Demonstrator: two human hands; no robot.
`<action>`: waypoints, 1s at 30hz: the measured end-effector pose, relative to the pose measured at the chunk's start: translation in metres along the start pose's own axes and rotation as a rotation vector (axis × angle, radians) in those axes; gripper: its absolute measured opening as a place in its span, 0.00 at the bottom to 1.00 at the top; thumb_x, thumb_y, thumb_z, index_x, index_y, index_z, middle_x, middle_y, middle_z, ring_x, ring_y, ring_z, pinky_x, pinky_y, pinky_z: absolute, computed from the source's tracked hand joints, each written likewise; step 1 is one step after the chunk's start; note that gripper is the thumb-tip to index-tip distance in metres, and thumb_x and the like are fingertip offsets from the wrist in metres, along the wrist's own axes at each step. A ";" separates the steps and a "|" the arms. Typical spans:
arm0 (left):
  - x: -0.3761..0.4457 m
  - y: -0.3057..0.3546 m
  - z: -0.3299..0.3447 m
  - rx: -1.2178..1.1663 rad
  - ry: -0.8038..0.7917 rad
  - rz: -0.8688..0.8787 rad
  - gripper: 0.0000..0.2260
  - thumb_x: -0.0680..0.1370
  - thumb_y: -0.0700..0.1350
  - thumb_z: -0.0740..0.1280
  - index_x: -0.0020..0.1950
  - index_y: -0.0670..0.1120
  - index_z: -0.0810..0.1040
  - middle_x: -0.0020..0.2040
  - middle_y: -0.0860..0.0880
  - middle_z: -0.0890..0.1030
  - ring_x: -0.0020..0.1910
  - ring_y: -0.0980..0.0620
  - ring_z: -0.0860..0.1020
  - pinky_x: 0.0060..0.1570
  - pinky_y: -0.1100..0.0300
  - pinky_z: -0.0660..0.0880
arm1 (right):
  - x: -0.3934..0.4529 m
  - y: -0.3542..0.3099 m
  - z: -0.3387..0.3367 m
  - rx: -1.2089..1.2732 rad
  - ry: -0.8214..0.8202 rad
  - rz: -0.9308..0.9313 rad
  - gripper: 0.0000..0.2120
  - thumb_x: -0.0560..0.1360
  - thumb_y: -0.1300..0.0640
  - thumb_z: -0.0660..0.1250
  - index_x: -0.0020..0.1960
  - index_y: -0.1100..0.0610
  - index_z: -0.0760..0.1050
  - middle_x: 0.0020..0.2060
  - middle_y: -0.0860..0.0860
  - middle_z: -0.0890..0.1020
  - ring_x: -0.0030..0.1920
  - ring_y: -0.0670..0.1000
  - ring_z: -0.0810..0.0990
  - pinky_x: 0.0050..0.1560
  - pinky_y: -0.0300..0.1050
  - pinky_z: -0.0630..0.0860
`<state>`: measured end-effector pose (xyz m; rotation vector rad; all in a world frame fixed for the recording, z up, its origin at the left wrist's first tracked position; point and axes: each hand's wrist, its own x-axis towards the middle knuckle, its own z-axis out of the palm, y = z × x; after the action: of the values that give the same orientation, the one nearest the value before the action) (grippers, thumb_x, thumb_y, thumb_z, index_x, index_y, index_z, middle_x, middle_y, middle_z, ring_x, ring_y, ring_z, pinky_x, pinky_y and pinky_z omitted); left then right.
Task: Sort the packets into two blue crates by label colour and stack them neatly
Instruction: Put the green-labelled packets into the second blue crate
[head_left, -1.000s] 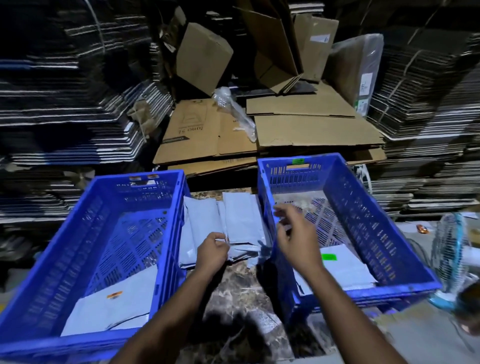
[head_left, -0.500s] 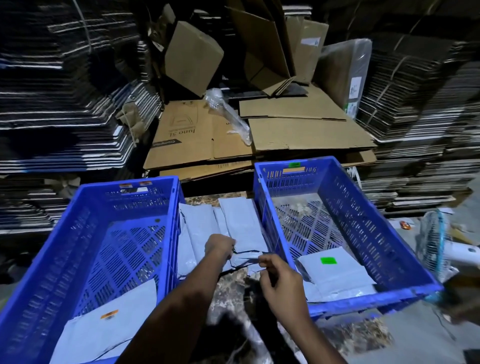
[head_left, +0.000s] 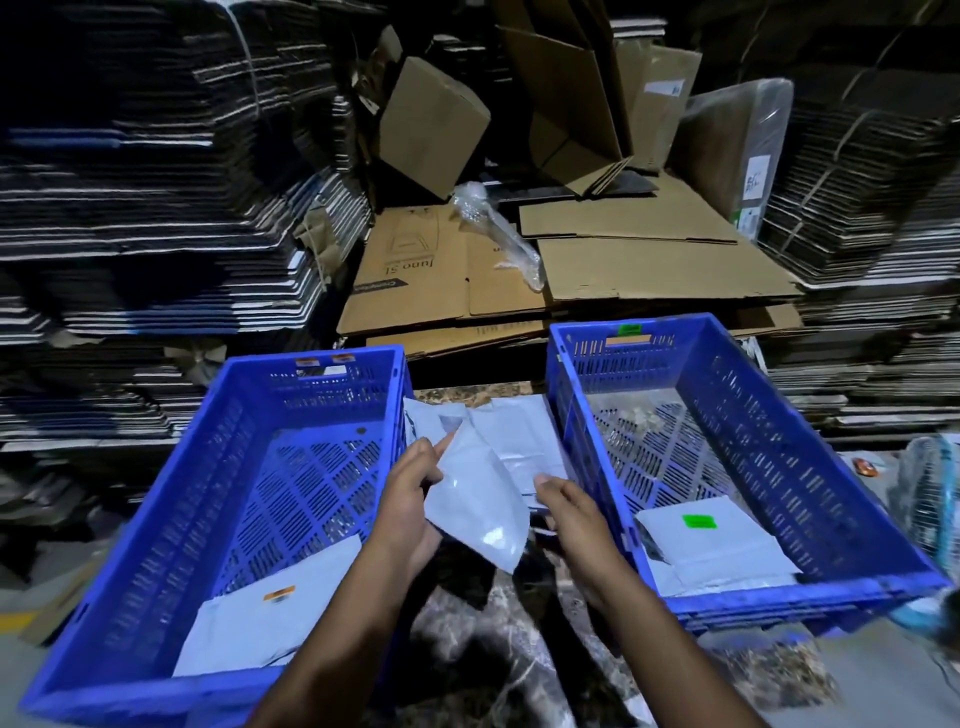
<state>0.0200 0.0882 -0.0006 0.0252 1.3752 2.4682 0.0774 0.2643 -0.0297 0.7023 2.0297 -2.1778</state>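
Two blue crates stand side by side. The left crate (head_left: 171, 519) holds a grey packet with an orange label (head_left: 270, 623). In the right crate (head_left: 810, 467) lies a grey packet with a green label (head_left: 727, 551). Between the crates sits a pile of grey packets (head_left: 514, 431). My left hand (head_left: 410, 499) holds one grey packet (head_left: 483, 509) lifted and tilted above the pile; its label is hidden. My right hand (head_left: 571, 514) is at that packet's right edge with curled fingers, and whether it grips the packet is unclear.
Flattened cardboard boxes (head_left: 571, 270) lie behind the crates, with tall stacks of folded cartons (head_left: 145, 208) on both sides. A small fan (head_left: 930, 499) stands at the right edge. The crates rest on a marbled surface (head_left: 498, 649).
My left hand has lifted a packet off the pile and tilted it up. My right hand has come back from the right crate to the packet's right edge.
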 end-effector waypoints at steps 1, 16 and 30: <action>-0.013 0.003 -0.001 -0.012 -0.025 0.007 0.16 0.66 0.35 0.58 0.38 0.48 0.49 0.38 0.49 0.76 0.36 0.49 0.71 0.36 0.57 0.64 | -0.001 -0.006 0.007 0.168 -0.117 0.115 0.16 0.79 0.43 0.64 0.59 0.53 0.77 0.59 0.55 0.82 0.57 0.54 0.82 0.53 0.52 0.80; -0.068 0.003 -0.029 0.319 0.368 -0.046 0.03 0.81 0.44 0.65 0.48 0.47 0.74 0.44 0.46 0.77 0.42 0.47 0.77 0.42 0.53 0.75 | -0.006 -0.046 0.008 -0.024 -0.359 -0.563 0.19 0.65 0.70 0.76 0.41 0.46 0.87 0.68 0.48 0.73 0.64 0.42 0.76 0.62 0.41 0.76; -0.077 0.019 -0.002 0.304 0.070 0.096 0.28 0.72 0.52 0.76 0.69 0.54 0.72 0.67 0.40 0.78 0.67 0.34 0.74 0.66 0.30 0.67 | -0.062 -0.030 -0.003 -0.258 -0.363 -0.701 0.24 0.79 0.73 0.59 0.58 0.49 0.84 0.77 0.39 0.59 0.74 0.37 0.62 0.70 0.39 0.70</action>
<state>0.0881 0.0557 0.0245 0.0751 1.8066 2.3296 0.1226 0.2554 0.0215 -0.4775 2.5026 -2.0326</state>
